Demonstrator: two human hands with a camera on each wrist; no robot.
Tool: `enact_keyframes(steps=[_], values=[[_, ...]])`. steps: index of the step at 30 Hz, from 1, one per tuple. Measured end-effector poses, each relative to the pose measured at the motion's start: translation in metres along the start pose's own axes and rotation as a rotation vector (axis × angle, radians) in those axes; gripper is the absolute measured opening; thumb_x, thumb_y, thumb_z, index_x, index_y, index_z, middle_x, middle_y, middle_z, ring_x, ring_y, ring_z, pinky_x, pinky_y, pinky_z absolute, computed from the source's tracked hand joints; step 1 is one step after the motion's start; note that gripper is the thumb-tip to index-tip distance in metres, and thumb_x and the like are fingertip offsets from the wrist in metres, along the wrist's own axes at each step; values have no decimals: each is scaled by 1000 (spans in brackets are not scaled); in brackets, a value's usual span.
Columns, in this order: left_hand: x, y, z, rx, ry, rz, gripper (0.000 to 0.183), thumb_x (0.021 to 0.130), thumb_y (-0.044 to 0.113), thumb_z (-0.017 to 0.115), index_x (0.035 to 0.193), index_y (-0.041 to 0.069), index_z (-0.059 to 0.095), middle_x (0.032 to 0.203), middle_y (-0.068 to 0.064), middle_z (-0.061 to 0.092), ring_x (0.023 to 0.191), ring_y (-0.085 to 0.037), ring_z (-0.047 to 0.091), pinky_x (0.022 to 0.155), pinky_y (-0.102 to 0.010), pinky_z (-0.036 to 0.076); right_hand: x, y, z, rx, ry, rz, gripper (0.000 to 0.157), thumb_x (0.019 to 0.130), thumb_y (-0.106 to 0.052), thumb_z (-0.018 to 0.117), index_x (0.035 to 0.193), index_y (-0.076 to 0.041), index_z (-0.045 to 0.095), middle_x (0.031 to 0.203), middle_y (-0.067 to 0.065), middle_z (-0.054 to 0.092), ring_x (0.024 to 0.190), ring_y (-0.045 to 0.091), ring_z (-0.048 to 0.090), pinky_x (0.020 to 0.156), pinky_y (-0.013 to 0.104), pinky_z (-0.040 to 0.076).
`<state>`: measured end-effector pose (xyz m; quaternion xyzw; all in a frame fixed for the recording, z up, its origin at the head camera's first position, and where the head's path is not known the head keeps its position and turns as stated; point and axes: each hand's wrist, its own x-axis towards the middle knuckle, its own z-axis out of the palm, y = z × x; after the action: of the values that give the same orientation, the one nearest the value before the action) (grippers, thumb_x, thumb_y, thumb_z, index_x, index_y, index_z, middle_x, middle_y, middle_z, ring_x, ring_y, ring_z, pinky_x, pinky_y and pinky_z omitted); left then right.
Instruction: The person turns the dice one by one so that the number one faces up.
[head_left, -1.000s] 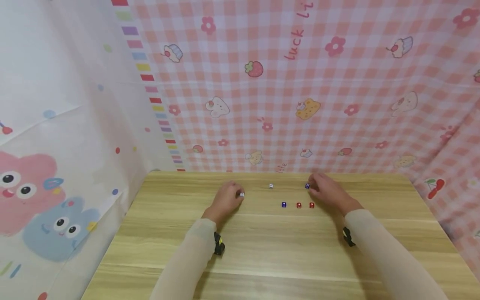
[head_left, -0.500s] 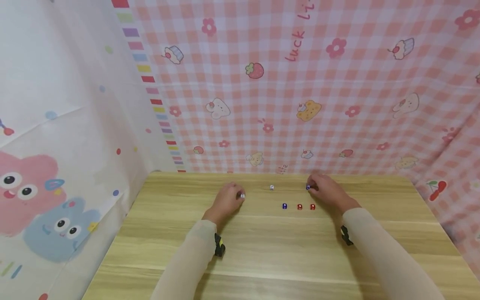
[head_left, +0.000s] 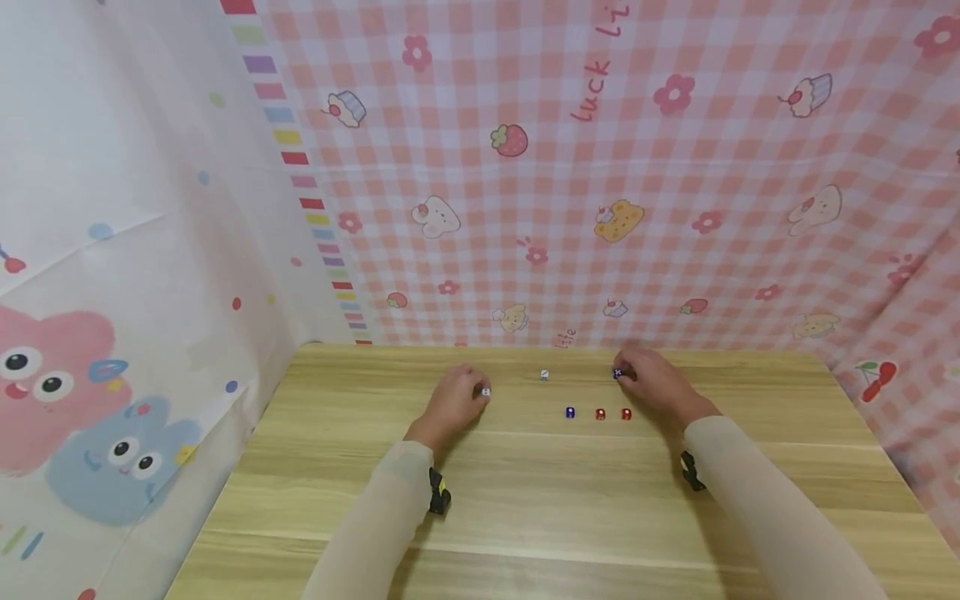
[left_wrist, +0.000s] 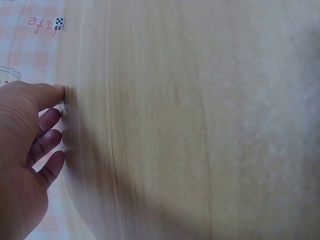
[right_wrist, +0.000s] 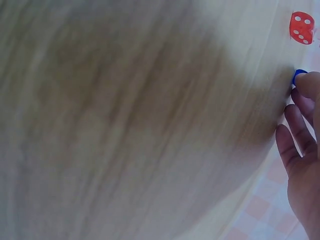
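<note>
In the head view, my left hand [head_left: 452, 398] pinches a small white die [head_left: 486, 392] between thumb and fingertips, down at the tabletop. That die is almost wholly hidden behind the thumb in the left wrist view, where the other fingers of the left hand [left_wrist: 30, 135] are loosely bent. Farther right, my right hand [head_left: 654, 382] has thumb and fingers on a blue die [head_left: 618, 373]; an edge of the blue die [right_wrist: 299, 75] shows past the thumb in the right wrist view. Between the hands lies a second white die [head_left: 544, 375], also visible as a white die [left_wrist: 59, 23] beyond the left thumb.
A second blue die [head_left: 570, 412] and two red dice, a left one [head_left: 600, 414] and a right one [head_left: 626, 414], form a nearer row on the wooden table [head_left: 540, 508]. Behind the table's back edge hangs a pink checked cloth [head_left: 465, 175].
</note>
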<state>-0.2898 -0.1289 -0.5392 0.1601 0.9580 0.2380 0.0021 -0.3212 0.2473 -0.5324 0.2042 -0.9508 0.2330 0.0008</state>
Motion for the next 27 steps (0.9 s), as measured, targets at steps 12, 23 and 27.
enact_keyframes(steps=[12, 23, 27], values=[[1, 0, 1, -1, 11, 16, 7, 97, 17, 72, 102, 12, 73, 108, -3, 64, 104, -22, 60, 95, -40, 53, -3, 0, -1, 18, -1, 15, 11, 94, -3, 67, 105, -4, 67, 107, 11, 64, 102, 30, 61, 96, 53, 53], [0, 0, 1, -8, 18, 22, 7, 96, 16, 73, 102, 12, 74, 111, -5, 65, 108, -24, 61, 96, -42, 54, -3, 1, 1, -14, 9, -20, 12, 92, -2, 68, 104, -5, 68, 102, 10, 66, 97, 28, 63, 91, 50, 54], [0, 0, 0, -5, 14, 17, 8, 97, 16, 72, 103, 11, 74, 111, -5, 66, 108, -24, 61, 98, -42, 53, -3, 1, 0, -42, 9, -20, 12, 91, -3, 69, 102, -6, 68, 106, 11, 64, 97, 27, 62, 91, 49, 54]])
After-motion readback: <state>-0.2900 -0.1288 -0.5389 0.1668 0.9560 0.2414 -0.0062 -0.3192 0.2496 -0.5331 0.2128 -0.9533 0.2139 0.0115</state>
